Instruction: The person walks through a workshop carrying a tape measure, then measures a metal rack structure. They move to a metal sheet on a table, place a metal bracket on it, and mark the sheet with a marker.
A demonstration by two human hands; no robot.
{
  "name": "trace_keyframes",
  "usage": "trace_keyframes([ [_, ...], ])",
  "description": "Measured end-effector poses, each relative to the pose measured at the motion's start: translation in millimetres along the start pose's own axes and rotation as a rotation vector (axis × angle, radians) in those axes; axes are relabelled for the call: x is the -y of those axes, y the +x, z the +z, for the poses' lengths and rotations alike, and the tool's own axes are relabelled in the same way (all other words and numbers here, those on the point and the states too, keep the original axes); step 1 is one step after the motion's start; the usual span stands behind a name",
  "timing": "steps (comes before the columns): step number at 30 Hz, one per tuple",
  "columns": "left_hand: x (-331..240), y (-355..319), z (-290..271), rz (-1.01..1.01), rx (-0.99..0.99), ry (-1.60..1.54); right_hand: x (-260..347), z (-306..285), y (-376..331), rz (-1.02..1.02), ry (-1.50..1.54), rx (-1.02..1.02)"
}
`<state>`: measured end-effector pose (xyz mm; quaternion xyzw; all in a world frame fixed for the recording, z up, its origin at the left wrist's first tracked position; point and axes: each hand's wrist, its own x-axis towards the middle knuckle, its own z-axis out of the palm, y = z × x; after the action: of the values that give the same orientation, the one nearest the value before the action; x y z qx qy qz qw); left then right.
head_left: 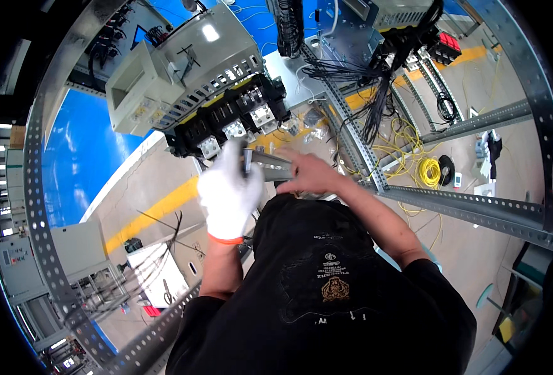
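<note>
My left hand wears a white glove with an orange cuff. Its fingers close around a small dark object that blur and the glove mostly hide. Bare, my right hand reaches in from the right, fingers and thumb apart, beside a grey metal bar. Whether it touches the bar is unclear. Just beyond the glove is a black switch unit with silver terminal plates, mounted along the lower edge of a beige slotted metal housing.
Perforated steel frame rails surround me. Bundled black cables hang at the upper right. Yellow cable coils lie on the floor to the right. Small plastic bags lie beyond my right hand. Scissors rest on a white sheet at the lower left.
</note>
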<state>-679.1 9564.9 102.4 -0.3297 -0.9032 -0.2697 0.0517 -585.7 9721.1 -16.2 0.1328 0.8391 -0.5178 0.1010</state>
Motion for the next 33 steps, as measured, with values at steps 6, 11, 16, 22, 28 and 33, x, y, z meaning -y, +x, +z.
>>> trace_keyframes([
  [6, 3.1, 41.9, 18.9, 0.038, 0.196, -0.070, -8.3, 33.4, 32.0, 0.051, -0.188, -0.403],
  [11, 15.0, 53.5, 19.5, 0.027, 0.479, -0.606, -26.2, -6.7, 6.1, 0.199, -0.138, -0.418],
  [16, 109.8, 47.4, 175.9, -0.266, 0.370, -0.469, -21.3, -37.9, -38.9, 0.164, 0.050, -0.552],
  [22, 85.9, 47.1, 254.8, -0.203, 0.668, -0.065, -28.9, -38.3, -64.2, 0.215, 0.191, -0.640],
  [28, 88.3, 37.0, 275.8, -0.171, 0.446, -0.060, -33.9, -36.1, -72.7, 0.137, 0.277, -0.768],
  [33, 78.4, 33.3, 196.6, -0.041, 0.242, -0.178, -48.5, -41.2, -74.1, 0.109, 0.237, -0.703],
])
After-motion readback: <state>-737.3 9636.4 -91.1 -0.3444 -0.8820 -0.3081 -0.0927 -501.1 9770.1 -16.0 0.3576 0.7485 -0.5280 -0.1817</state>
